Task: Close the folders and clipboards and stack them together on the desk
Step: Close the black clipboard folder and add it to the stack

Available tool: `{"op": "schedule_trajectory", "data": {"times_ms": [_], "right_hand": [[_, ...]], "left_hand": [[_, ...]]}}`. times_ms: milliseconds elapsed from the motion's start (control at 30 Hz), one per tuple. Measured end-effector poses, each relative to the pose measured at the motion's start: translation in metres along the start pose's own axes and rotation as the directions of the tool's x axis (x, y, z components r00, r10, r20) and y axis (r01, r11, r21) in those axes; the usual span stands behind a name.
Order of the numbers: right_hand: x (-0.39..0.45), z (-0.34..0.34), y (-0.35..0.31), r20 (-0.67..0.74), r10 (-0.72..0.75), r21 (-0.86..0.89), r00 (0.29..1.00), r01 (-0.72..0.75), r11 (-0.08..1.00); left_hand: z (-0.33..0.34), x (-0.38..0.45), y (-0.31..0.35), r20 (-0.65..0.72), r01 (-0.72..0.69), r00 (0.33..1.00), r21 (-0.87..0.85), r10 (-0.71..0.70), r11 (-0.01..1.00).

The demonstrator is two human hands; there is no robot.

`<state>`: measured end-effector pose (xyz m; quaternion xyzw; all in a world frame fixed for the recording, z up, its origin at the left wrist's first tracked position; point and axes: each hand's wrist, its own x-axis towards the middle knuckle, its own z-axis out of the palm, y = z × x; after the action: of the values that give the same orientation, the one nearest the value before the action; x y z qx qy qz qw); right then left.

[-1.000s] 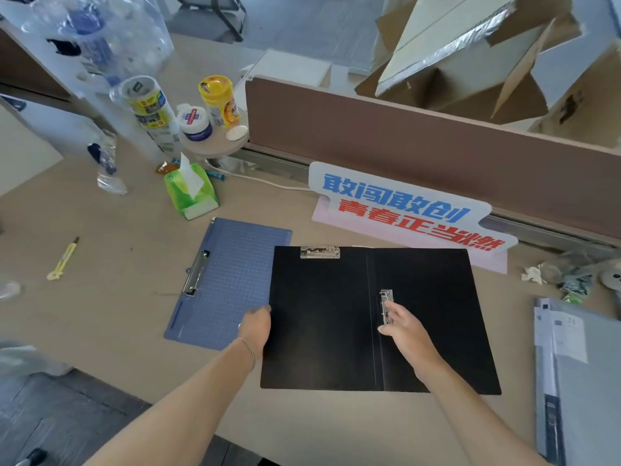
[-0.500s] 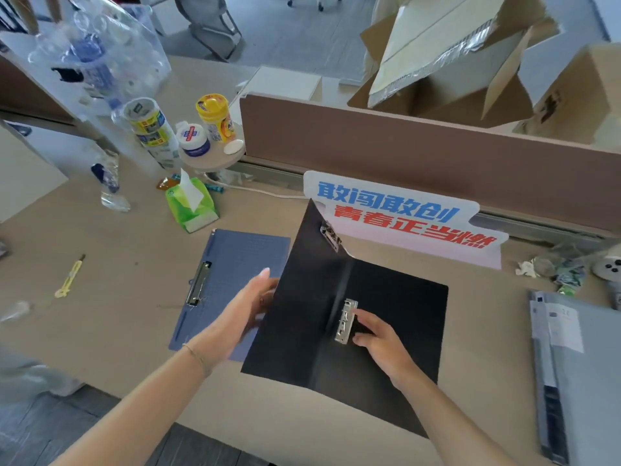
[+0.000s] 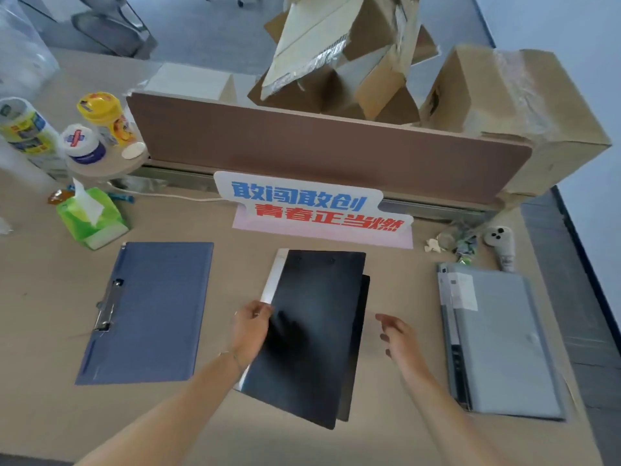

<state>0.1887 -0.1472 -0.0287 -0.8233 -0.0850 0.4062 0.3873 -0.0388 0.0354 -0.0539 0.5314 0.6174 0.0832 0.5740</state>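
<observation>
The black folder [image 3: 312, 324] lies folded shut in the middle of the desk, its lower cover peeking out along the right edge. My left hand [image 3: 251, 327] grips its left spine edge, thumb on top. My right hand [image 3: 396, 334] hovers just right of the folder, fingers spread and holding nothing. A blue clipboard [image 3: 148, 311] lies flat to the left with its metal clip on the left side. A grey folder stack [image 3: 500, 341] rests at the right.
A slogan sign [image 3: 312, 206] stands against the brown divider [image 3: 322, 146]. A green tissue pack [image 3: 89, 216] and several tubs sit at the back left. Crumpled scraps [image 3: 453, 240] lie at the back right. Cardboard boxes are piled behind the divider.
The black folder's left cover swung over and the folder is now shut. My right hand came off the inner clip and moved out to the right. The view shifted left.
</observation>
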Motion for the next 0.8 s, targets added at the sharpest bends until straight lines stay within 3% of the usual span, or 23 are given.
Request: {"op": "schedule_trajectory", "data": {"times_ms": [200, 300, 467, 633, 800], "right_hand": [[-0.005, 0.013, 0.026, 0.098, 0.125, -0.002, 0.987, -0.125, 0.992], [-0.008, 0.021, 0.026, 0.19, 0.159, 0.007, 0.969, -0.164, 0.987], [-0.005, 0.025, 0.032, 0.212, 0.194, -0.035, 0.958, -0.191, 0.981], [-0.004, 0.021, 0.032, 0.205, 0.167, -0.046, 0.964, -0.161, 0.986], [-0.006, 0.01, 0.04, 0.083, 0.194, 0.191, 0.977, -0.207, 0.96]], "left_hand": [[0.011, 0.012, 0.004, -0.117, -0.013, 0.992, 0.213, 0.039, 0.977], [0.014, 0.021, -0.001, -0.141, 0.015, 0.99, 0.178, 0.011, 0.984], [0.016, 0.027, 0.003, -0.014, 0.084, 0.996, -0.019, -0.085, 0.996], [0.015, -0.012, 0.035, 0.136, 0.068, 0.989, -0.05, -0.061, 0.996], [0.012, -0.057, 0.072, 0.261, 0.053, 0.965, -0.148, -0.013, 0.988]]}}
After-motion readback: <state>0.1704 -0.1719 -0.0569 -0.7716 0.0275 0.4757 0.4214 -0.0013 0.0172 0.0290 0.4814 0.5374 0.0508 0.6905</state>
